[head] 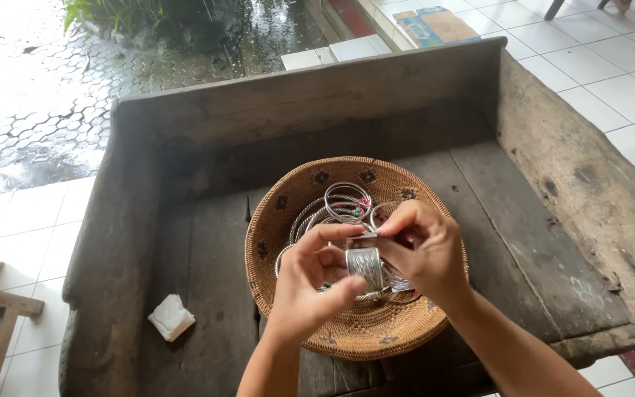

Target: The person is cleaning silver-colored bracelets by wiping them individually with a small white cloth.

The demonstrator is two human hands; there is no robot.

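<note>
Two hands meet over a round woven basket (pixel 310 334) that sits on an old, dark wooden tray table (pixel 207 294) with raised sides. The left hand (pixel 310 276) comes in from six o'clock, its fingers curled and its thumb pressed against the lower edge of a wide silver cuff bracelet (pixel 365 266); the right hand (pixel 420 246) comes in from five o'clock, its fingertips pinched together on the top rim of the same cuff. The cuff stands upright between both hands, just above the basket's centre, clamped from either side. Behind the hands, towards twelve o'clock inside the basket, lies a loose heap of thin silver bangles (pixel 343 204), some overlapping. At nine o'clock from the basket, well apart from it, a crumpled white tissue (pixel 171 317) rests on the wood. Beyond the table at eleven o'clock is wet paving (pixel 38 88); white floor tiles (pixel 619 81) lie at two o'clock.
</note>
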